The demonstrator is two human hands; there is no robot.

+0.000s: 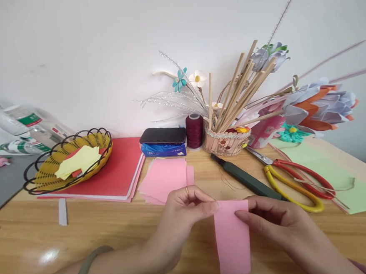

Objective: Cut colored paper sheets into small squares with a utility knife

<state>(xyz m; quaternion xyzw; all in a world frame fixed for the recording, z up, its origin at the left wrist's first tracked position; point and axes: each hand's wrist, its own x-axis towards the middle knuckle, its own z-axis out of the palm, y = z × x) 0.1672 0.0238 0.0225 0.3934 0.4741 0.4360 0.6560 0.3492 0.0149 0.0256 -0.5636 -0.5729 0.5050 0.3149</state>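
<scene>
Wooden tabletop [114, 229] against a plain pale wall [85, 43]; craft supplies ranged along the back.

Pink paper piece [233, 246]: one, narrow oblong, at the front, right of centre, held lengthwise between both hands. Contact of lower edge with tabletop: cannot tell. Probably very light, limp, quick to crease and easy to tear, with little slip. Best hold, by judgement: light pinch along the top edge and upper sides.

Left hand [182, 216]: one; thumb and forefinger closed together on the top left corner.

Right hand [278, 222]: one; thumb flat on the front near the upper right edge, fingers curled behind, paper lightly pinched between.

Spare pink paper [167, 177]: one stack, sheets too overlapped to count. Yellow basket [43, 174]: one, on one pile of red paper [123, 162], holding loose yellow paper [80, 161], number uncertain. Phone [162, 135]: one, atop one blue packet [163, 150]. Maroon thread spool [194, 132]: one. Planter [224, 146]: one, with several wooden sticks [210, 97], partly hidden. Dark green tool [251, 180]: one. Scissors [277, 164]: one pair, just beside. Large folded-paper flowers [318, 106]: two. Grey strip [63, 212]: one, at left. Bottles [28, 118]: at least three, far left.
</scene>
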